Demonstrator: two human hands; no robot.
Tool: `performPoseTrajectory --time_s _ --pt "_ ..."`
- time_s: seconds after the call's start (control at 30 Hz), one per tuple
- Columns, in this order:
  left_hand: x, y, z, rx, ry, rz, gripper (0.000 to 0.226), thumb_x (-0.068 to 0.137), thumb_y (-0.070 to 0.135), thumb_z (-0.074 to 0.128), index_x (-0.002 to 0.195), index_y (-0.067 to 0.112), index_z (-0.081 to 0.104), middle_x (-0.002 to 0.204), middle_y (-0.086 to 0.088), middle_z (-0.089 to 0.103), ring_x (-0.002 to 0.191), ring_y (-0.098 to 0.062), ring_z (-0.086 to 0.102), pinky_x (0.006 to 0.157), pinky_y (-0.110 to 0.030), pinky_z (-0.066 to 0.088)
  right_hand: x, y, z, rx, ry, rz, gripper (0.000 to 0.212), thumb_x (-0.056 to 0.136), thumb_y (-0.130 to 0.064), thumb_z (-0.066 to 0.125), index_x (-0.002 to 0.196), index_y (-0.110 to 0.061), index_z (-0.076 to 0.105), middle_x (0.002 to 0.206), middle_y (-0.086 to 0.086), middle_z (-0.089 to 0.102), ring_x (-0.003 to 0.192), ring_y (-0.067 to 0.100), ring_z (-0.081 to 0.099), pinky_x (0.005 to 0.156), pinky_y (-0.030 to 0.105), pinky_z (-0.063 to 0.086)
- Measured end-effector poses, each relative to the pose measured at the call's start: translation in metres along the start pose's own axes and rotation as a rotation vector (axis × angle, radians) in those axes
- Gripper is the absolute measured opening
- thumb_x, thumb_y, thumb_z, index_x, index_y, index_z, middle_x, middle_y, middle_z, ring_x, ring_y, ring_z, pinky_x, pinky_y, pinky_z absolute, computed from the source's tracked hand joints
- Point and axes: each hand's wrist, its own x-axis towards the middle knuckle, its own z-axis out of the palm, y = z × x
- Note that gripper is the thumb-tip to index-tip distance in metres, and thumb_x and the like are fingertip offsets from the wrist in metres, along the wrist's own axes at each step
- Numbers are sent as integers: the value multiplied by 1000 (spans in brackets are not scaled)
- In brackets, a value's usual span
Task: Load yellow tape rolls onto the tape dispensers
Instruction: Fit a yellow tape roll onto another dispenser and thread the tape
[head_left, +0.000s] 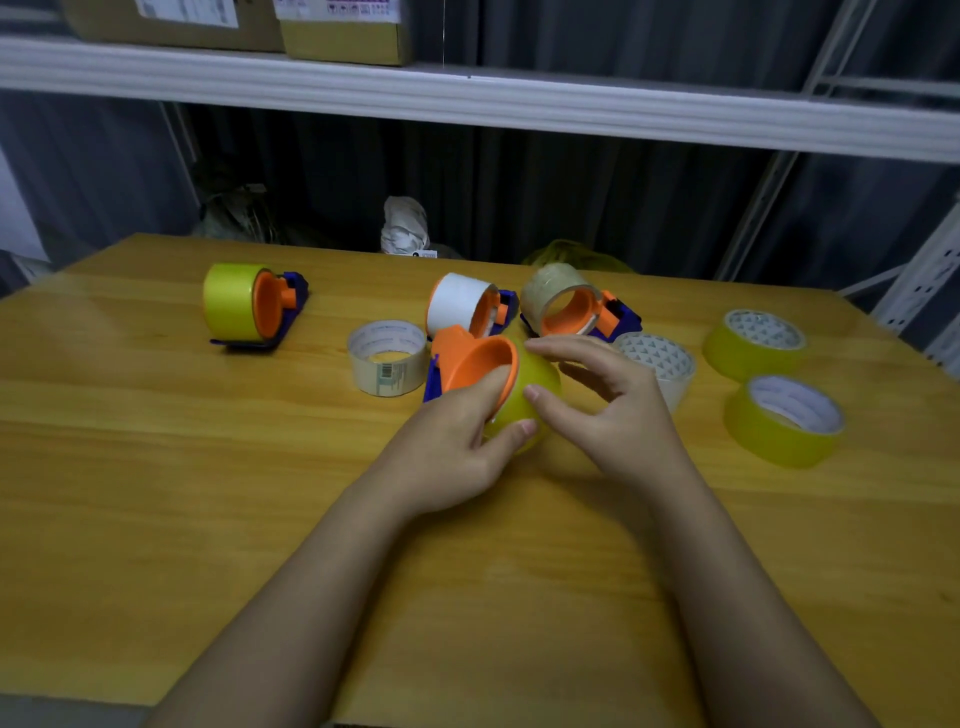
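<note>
Head view looks down my two bare forearms to the middle of the wooden bench (156, 467). My left hand (457, 447) grips an orange and blue tape dispenser (467, 364), thumb curled over the rim of its orange drum and fingertips under a yellow tape roll (530, 395) that sits on that drum. My right hand (613, 405) curls round the same roll from the other side, thumb on its yellow face and fingers arched over the top. The roll looks glossy and translucent yellow.

Just beyond my left hand a clear tape roll (387, 358) with a barcode label lies flat. Beside my right hand lies a whitish roll (662, 364), and well to the right two more yellow rolls (753, 343) (784, 421) lie flat, white cores up.

Farther back stand three more dispensers: one at the left carrying yellow tape (249, 306), one in the middle with white tape (467, 304), one just beside it with clear tape (576, 306).

Past the bench edge hangs a dark curtain (597, 197). Above runs a white shelf (467, 98) holding cardboard boxes (343, 31).
</note>
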Motion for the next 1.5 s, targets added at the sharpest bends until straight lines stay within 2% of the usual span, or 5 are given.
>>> performPoseTrajectory --time_s 0.33,0.83,1.0,1.37,1.5 --pt "-2 -2 2 153 -52 14 36 88 48 46 120 31 47 85 5 64 76 -13 60 65 -44 49 1 1 -4 183 -36 143 23 81 1 70 94 -18 69 103 -4 67 102 5 63 81 21 54" --pt "-3 -2 3 150 -32 8 32 91 43 50 120 32 47 82 7 61 69 -6 54 58 -28 43 1 6 0 159 -26 165 18 81 -3 71 93 -16 68 102 -2 67 102 4 61 76 17 53" --pt "-4 -2 3 152 -58 -20 40 87 49 46 122 30 46 96 3 65 84 -12 60 71 -43 50 3 6 -1 136 -7 160 12 82 -3 70 89 -11 68 97 0 68 95 4 62 77 13 49" --pt "-4 2 3 209 -62 7 27 92 40 52 116 28 49 79 6 60 70 -8 54 58 -30 45 0 8 2 110 -27 182 12 83 -7 69 93 -12 64 102 2 62 100 5 59 79 20 55" --pt "-3 -1 4 206 -55 -3 35 88 49 46 115 26 49 84 1 64 75 -12 59 66 -43 48 1 6 1 138 -21 190 13 82 -4 70 89 -13 63 101 6 62 98 5 59 75 16 52"
